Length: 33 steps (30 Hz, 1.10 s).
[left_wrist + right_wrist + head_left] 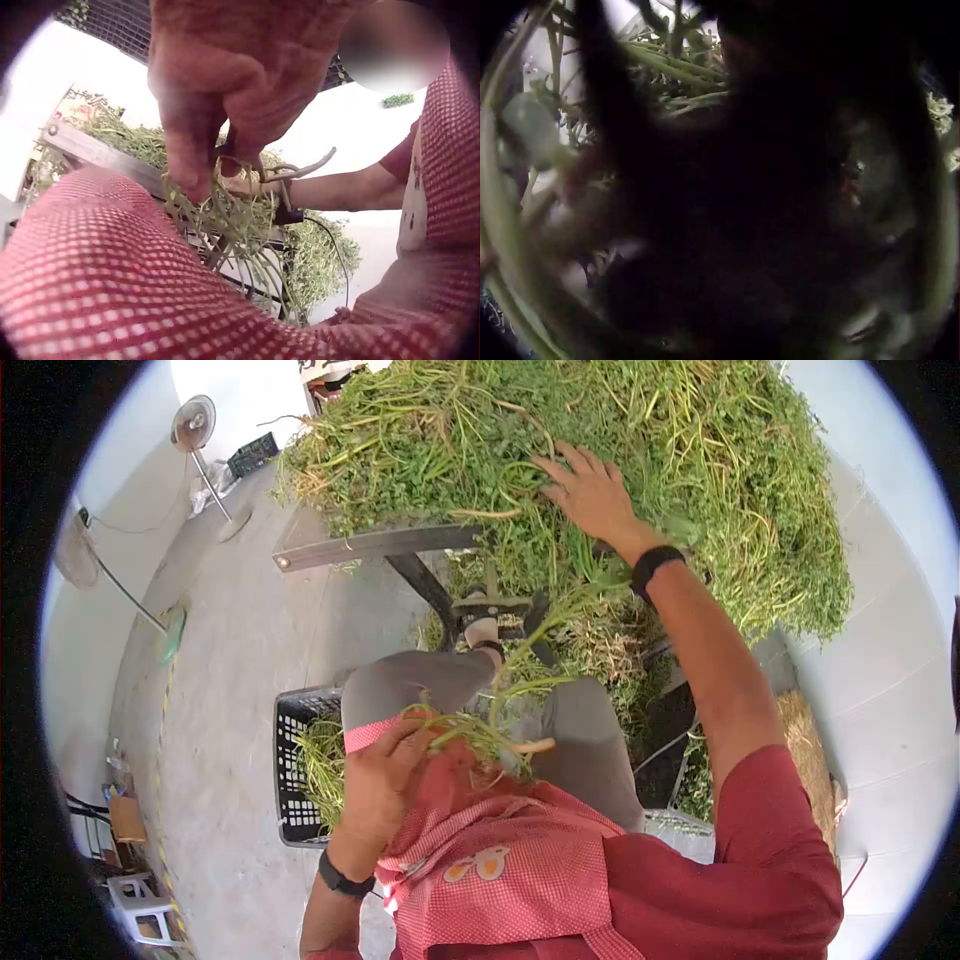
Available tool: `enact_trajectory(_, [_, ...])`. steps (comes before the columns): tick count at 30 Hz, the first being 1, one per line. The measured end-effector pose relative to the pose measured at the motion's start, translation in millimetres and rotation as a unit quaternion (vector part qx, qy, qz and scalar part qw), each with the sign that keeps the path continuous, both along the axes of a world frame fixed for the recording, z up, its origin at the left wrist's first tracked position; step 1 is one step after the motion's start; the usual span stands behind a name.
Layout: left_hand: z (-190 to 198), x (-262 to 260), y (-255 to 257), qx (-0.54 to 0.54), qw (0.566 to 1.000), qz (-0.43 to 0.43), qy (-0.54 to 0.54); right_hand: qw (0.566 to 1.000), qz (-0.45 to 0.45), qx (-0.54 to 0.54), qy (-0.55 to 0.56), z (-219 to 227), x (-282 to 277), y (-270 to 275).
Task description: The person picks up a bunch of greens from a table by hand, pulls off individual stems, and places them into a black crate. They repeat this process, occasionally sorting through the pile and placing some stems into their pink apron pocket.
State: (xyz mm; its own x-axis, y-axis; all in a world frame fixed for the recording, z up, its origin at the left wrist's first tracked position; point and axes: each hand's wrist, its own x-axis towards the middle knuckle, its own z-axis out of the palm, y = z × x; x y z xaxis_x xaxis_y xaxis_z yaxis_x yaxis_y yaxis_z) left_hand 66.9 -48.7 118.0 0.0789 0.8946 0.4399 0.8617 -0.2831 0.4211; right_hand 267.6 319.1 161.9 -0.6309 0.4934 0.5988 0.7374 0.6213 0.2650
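A big pile of green stems (pixel 640 430) covers the table ahead of me. My right hand (pixel 592 495) lies on top of it with fingers spread and straight, touching the greens. In the right wrist view the right hand (pixel 727 202) is a dark blur with stems (pixel 667 67) around it. Down at my lap my left hand (pixel 385 780) grips a small bunch of stems (pixel 480 732) against the red checked apron (pixel 500 860). The left wrist view shows the left hand (pixel 225 97) pinching that bunch (pixel 232 217) from above, stems hanging down.
The table's metal frame edge (pixel 370 545) juts out left of the pile. A black plastic crate (pixel 292 760) with some greens stands on the floor by my left knee. A standing fan (pixel 193 425) and a white stool (pixel 140 905) are off to the left.
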Motion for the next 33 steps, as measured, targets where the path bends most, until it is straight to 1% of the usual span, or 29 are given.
enact_trajectory(1, [2,-3,-7,0.004,1.0,0.015,-0.014,1.0,-0.005,-0.007,-0.001,-3,2,0])
enact_trajectory(2, [1,-6,-14,-0.01,0.999,0.032,0.0,1.0,0.0,-0.017,0.002,-4,3,0])
enact_trajectory(5, [-2,-15,-29,-0.012,0.999,0.044,0.006,0.999,0.003,-0.042,0.009,1,4,1])
enact_trajectory(7, [-5,-18,-30,-0.016,0.998,0.054,0.003,0.995,0.01,-0.091,0.028,2,4,3])
enact_trajectory(8, [-8,-21,-23,-0.003,0.998,0.062,0.003,0.996,0.01,-0.085,0.028,8,4,5])
enact_trajectory(10, [-8,-21,-18,0.004,0.998,0.066,0.002,0.978,0.109,-0.138,0.108,15,9,0])
enact_trajectory(11, [-7,-20,-16,0.008,0.998,0.066,-0.022,0.979,0.109,-0.138,0.107,20,13,-6])
enact_trajectory(12, [-6,-19,-13,0.011,0.997,0.066,-0.047,0.981,0.136,-0.125,0.051,26,19,-17])
enact_trajectory(13, [-7,-20,-11,0.011,0.997,0.067,-0.048,0.98,0.164,-0.111,-0.005,30,23,-28])
enact_trajectory(14, [-9,-22,-9,0.021,0.997,0.061,-0.046,0.98,0.164,-0.113,-0.007,30,26,-41])
enact_trajectory(15, [-8,-22,-7,0.029,0.997,0.053,-0.043,0.981,0.163,-0.087,-0.063,27,32,-55])
enact_trajectory(16, [-3,-18,-9,-0.006,0.994,0.071,-0.081,0.978,0.162,-0.062,-0.118,23,37,-63])
enact_trajectory(17, [-1,-18,-9,-0.012,0.994,0.068,-0.08,0.978,0.159,-0.069,-0.116,19,43,-61])
enact_trajectory(19, [0,-23,-11,0.0,0.996,0.057,-0.072,0.982,0.118,-0.064,-0.132,12,56,-52])
enact_trajectory(20, [2,-27,-15,-0.01,0.997,0.056,-0.06,0.985,0.089,-0.072,-0.133,15,62,-52])
enact_trajectory(21, [3,-31,-18,-0.005,0.997,0.059,-0.057,0.985,0.091,-0.067,-0.13,14,70,-48])
enact_trajectory(23, [4,-40,-26,-0.004,0.999,0.036,-0.003,0.992,0.04,-0.053,-0.105,11,82,-44])
enact_trajectory(24, [2,-46,-31,-0.004,1.0,0.028,0.001,0.993,0.02,-0.03,-0.111,11,85,-42])
enact_trajectory(27, [-10,-60,-43,-0.028,0.999,0.03,0.032,0.994,0.014,-0.049,-0.099,9,87,-37])
enact_trajectory(28, [-18,-64,-46,-0.027,0.999,0.03,0.031,0.994,0.013,-0.049,-0.099,7,86,-36])
enact_trajectory(30, [-31,-67,-50,-0.013,1.0,0.023,0.004,0.992,0.005,-0.096,-0.076,4,83,-34])
enact_trajectory(31, [-36,-68,-52,-0.01,1.0,0.023,0.003,0.993,0.005,-0.094,-0.076,2,81,-33])
enact_trajectory(33, [-38,-62,-52,0.008,1.0,0.007,0.001,0.991,0.014,-0.127,-0.039,-1,76,-35])
